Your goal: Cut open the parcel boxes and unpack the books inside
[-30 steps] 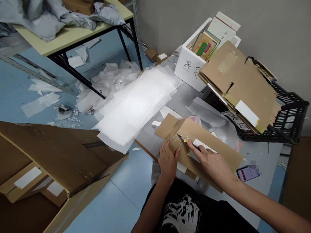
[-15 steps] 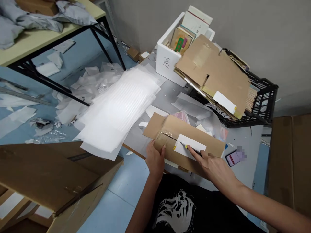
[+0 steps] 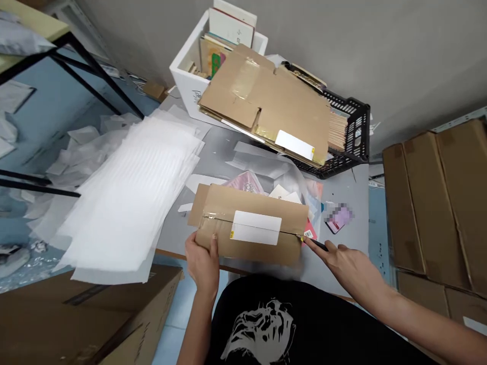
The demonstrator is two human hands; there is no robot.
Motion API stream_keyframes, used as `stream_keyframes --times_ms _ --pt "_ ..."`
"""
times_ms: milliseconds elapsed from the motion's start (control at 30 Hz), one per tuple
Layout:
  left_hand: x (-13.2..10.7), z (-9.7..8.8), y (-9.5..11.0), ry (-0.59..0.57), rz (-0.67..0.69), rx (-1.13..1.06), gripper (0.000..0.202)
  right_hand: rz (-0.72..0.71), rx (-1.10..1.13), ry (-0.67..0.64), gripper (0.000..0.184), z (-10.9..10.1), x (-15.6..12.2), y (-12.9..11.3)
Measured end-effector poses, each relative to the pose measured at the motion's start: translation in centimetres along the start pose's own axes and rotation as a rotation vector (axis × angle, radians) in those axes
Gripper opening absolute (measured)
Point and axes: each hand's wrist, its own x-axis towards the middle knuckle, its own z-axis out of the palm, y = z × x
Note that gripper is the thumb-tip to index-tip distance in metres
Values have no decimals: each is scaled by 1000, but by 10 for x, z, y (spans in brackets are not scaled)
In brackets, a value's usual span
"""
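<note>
Here, left hand (image 3: 203, 264) gripping oblong cardboard box (image 3: 258, 249); right hand (image 3: 347, 262) clasping slim black cutter (image 3: 318, 245), apparently touching box edge.

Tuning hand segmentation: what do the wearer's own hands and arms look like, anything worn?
Left hand and right hand: no gloves. Forearms uncovered, no sleeves, watch or cables visible. Black clothing on the body, with a pale, streaky print.
</note>
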Motion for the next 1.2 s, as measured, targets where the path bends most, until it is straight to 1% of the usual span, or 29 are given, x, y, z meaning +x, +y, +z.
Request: stream_keyframes --times_ms 133,300,400,467,533,567,633,700,733,767,800,867,900,967,1033,1067,1133,1200 --pt "2 0 1 7 -3 81 58 26 57 -3 97 10 -4 3" --pt "5 0 0 27 16 183 60 52 181 70 92 22 -11 8" --pt "8 1 0 54 35 227 60 107 297 105 90 39 -28 16" --pt "9 2 0 76 47 243 60 184 412 138 86 58 -40 21" --pt "9 2 0 91 65 254 61 283 631 224 78 82 -44 21" --pt "9 2 0 95 71 260 61 331 795 285 73 93 -42 18" --pt "7 -2 0 91 63 282 61 411 1203 387 61 111 -28 3" --pt "5 -11 2 73 85 332 62 456 1617 391 56 119 -4 -19" --pt "5 -16 6 84 139 374 63 463 1792 366 56 119 8 -30" --pt "5 -22 12 110 231 421 65 468 1933 350 56 117 20 -41" --pt "6 -26 21 145 351 462 65 464 2042 344 57 114 30 -50" --pt "8 -28 47 182 622 491 62 450 2170 383 57 107 44 -64" --pt "8 -24 64 157 754 483 60 440 2196 417 58 105 48 -68" --pt "10 -6 102 2 1010 462 58 432 2200 484 57 102 52 -72" --pt "10 19 136 -178 1293 541 66 433 2208 520 57 102 54 -71" --pt "10 31 149 -254 1385 592 72 431 2223 522 57 102 56 -70" --pt "11 51 167 -371 1499 671 82 411 2271 509 56 103 60 -66" --pt "13 61 172 -438 1552 719 90 377 2318 504 56 102 63 -63"
